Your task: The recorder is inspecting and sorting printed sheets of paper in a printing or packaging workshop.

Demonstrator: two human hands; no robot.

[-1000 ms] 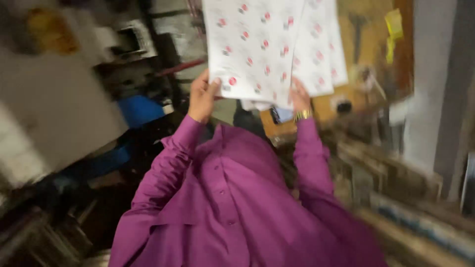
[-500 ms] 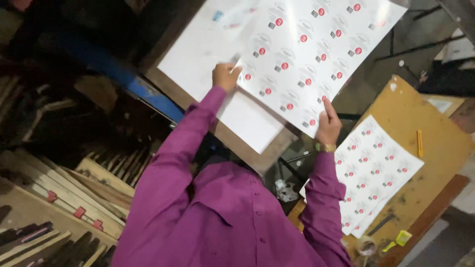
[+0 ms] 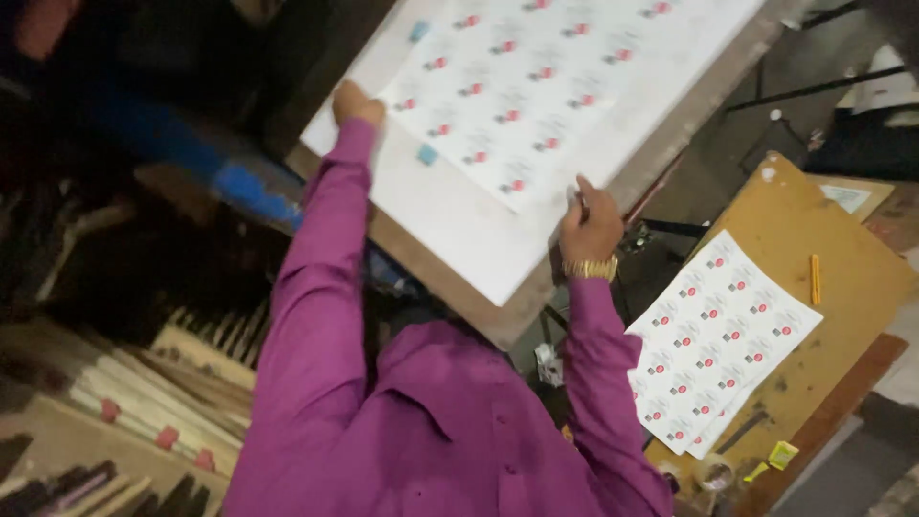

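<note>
Two hands in purple sleeves are seen from above, spread across a large printed sheet (image 3: 536, 86) that lies flat on a white board (image 3: 459, 230). The sheet is covered with rows of small red and dark marks, and it is blurred, so the marks cannot be made out in detail. The left hand (image 3: 356, 103) is laid at the sheet's left edge, knuckles up; whether its fingers are pinched on the paper or only pressed down cannot be told. The right hand (image 3: 591, 225), with a gold watch (image 3: 590, 269) on its wrist, is set at the sheet's near corner, fingers drawn together on the paper's edge. A small blue block (image 3: 427, 154) is seen on the board just beside the sheet, between the two hands, and another blue block (image 3: 419, 31) further up the left edge. The board is carried on a brown wooden frame (image 3: 450, 287).

To the right, well apart from the hands, a second tabletop (image 3: 852, 287) of yellowish board is seen. On it a stack of printed sheets (image 3: 720, 337) with the same red marks is laid at an angle, with an orange pencil (image 3: 816, 279) near its far side. A roll of tape (image 3: 713, 472) and a small yellow item (image 3: 783, 454) are placed at the near edge. At lower left, wooden frames (image 3: 134, 402) are stacked on edge in shadow.
</note>
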